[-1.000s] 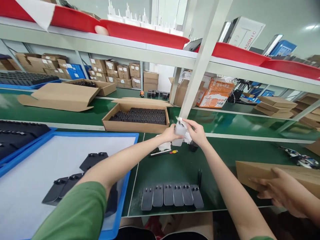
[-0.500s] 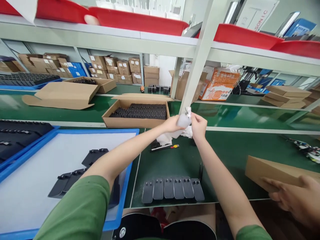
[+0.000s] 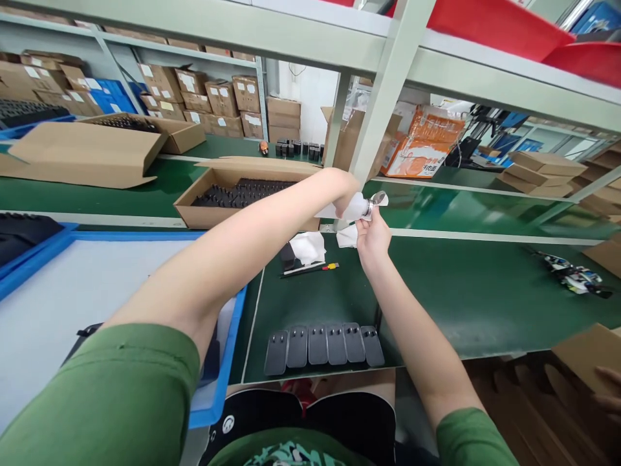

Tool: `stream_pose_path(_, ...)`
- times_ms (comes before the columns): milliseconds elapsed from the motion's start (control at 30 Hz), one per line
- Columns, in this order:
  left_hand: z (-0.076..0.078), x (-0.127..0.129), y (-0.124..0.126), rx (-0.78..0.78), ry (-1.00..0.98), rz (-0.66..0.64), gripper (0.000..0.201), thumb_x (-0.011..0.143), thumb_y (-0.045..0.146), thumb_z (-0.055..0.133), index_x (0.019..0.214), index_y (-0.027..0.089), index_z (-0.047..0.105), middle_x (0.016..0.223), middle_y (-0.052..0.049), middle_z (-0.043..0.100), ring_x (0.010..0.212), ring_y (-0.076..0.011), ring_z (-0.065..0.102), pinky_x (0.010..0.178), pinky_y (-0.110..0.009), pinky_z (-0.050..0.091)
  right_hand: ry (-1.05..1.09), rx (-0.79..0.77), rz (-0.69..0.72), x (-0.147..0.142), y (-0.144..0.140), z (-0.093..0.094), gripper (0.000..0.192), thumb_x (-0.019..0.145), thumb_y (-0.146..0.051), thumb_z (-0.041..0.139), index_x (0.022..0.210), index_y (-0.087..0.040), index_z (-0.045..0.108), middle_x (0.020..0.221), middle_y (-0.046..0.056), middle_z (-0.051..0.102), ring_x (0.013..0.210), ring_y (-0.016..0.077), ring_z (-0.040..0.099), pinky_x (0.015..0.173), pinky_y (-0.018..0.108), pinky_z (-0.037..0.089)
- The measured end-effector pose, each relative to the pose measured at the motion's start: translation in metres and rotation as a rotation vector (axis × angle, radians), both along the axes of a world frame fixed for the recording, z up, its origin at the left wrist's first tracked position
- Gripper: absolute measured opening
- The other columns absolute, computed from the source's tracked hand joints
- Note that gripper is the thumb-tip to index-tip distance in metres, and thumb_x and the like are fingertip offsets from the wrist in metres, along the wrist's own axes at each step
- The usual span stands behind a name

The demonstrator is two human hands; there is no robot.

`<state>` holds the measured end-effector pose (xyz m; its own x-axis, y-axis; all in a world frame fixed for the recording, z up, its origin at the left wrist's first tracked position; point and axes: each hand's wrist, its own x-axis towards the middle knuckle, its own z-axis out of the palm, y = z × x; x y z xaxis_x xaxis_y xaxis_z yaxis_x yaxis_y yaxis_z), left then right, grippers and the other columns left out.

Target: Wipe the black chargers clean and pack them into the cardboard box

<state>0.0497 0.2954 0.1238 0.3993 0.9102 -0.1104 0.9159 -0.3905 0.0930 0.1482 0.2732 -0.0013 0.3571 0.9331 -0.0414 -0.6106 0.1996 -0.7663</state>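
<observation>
A white bottle (image 3: 358, 206) with a shiny metal top (image 3: 376, 199) is tipped sideways above the far edge of the bench. My left hand (image 3: 346, 188) is closed around its body, the fingers partly hidden behind the wrist. At the bottle's mouth, my right hand (image 3: 373, 238) is closed on a white tissue (image 3: 383, 201), its fingers against the metal top. Another white tissue (image 3: 308, 247) lies on the bench beside a dark object and a cable with a red and yellow end (image 3: 330, 266). Several dark flat plates (image 3: 317, 345) stand in a row near the front edge.
A blue-rimmed tray (image 3: 231, 353) is on my left, partly under my arm. An open carton of black parts (image 3: 187, 208) stands behind it. A metal upright (image 3: 383, 103) rises just beyond my hands. At the lower right, another person's hand (image 3: 609, 388) is by a cardboard piece (image 3: 589, 356).
My left arm has lifted and the bottle has tilted over toward my right hand, which has turned under its mouth. The other person's hand and cardboard have moved right and down. The view has tipped downward.
</observation>
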Motion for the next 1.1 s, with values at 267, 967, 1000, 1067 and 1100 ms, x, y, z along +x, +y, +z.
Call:
stream_pose_path(267,-0.001,0.004,-0.002,0.01,0.011,-0.013,0.042,0.041,0.031,0.093,0.074,0.015,0.071,0.079,-0.009,0.065,0.106,-0.0452,0.058,0.1,-0.054,0.039,-0.047,-0.042,0.002,0.007,0.0,-0.001,0.023,0.097,-0.033,0.06,0.107,-0.012,0.063,0.1,0.005,0.067,0.085,0.0145,0.067,0.074,0.031,0.059)
stream_pose_path(967,-0.123,-0.025,-0.028,0.087,-0.695,0.026,0.064,0.071,0.046,0.081,0.117,0.011,0.053,0.113,-0.015,0.064,0.105,-0.0336,0.062,0.087,-0.039,0.049,-1.528,0.412,0.096,0.042,-0.019,0.05,0.024,0.073,-0.012,0.06,0.055,-0.021,0.048,0.055,0.0,0.046,0.063,0.0179,0.048,0.078,0.034,0.041)
stream_pose_path(1000,-0.126,-0.025,-0.029,0.083,-0.716,0.034,0.064,0.071,0.045,0.082,0.117,0.011,0.053,0.113,-0.015,0.064,0.105,-0.0332,0.062,0.087,-0.038,0.05,-1.557,0.426,0.113,0.042,-0.018,0.048,0.021,0.073,-0.011,0.059,0.057,-0.021,0.05,0.058,0.0,0.05,0.064,0.0182,0.049,0.079,0.034,0.042)
stream_pose_path(1067,-0.132,-0.026,-0.03,0.072,-0.752,0.05,0.063,0.072,0.041,0.082,0.117,0.01,0.052,0.114,-0.016,0.065,0.105,-0.0326,0.062,0.086,-0.039,0.05,-1.598,0.446,0.14,0.043,-0.018,0.042,0.016,0.075,-0.01,0.057,0.063,-0.02,0.057,0.067,0.002,0.06,0.068,0.0187,0.053,0.082,0.035,0.044)
stream_pose_path(1100,-0.135,-0.027,-0.03,0.067,-0.768,0.059,0.063,0.072,0.039,0.081,0.119,0.01,0.051,0.115,-0.016,0.064,0.105,-0.0323,0.063,0.086,-0.039,0.05,-1.605,0.452,0.14,0.043,-0.02,0.039,0.016,0.077,-0.009,0.055,0.067,-0.02,0.061,0.074,0.003,0.065,0.071,0.0189,0.055,0.084,0.036,0.045)
